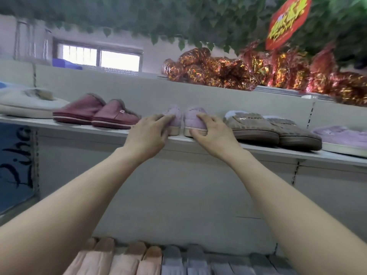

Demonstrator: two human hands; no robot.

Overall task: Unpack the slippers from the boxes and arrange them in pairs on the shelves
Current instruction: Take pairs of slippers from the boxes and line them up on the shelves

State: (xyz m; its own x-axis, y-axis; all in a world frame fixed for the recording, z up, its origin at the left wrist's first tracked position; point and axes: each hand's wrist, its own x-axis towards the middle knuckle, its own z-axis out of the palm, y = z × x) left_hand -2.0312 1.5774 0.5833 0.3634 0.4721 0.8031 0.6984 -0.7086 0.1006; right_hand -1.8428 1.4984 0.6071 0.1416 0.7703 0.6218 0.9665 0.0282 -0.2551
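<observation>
A person's two bare arms reach up to a white shelf (258, 150) lined with slippers. At the shelf's left end lies a cream slipper (27, 105). Next along the shelf sits a maroon pair (95, 113), toes angled toward the shelf's right and front.

At mid-shelf the left hand (148, 132) grips the left lilac slipper (174, 120), fingers curled over its outer side and top. The right hand (214, 132) holds the right lilac slipper (195, 120), fingers bent over the upper and thumb against the pale sole. The two lilac slippers stand upright on their soles at the shelf's front edge, just beside each other with a narrow gap between. Their long axes run parallel, front to back across the shelf, and their rounded closed ends face the person.

Further right on the shelf a brown pair (272, 128) angles toward the front right, and a fluffy purple slipper (341, 138) lies at the shelf's right end.

Above the shelf, foil-wrapped bundles (238, 72) are heaped under green leaves (178, 20) and a red sign (288, 20). Below the shelf stand a row of pink slippers (119, 259) and a row of grey slippers (182, 261).
</observation>
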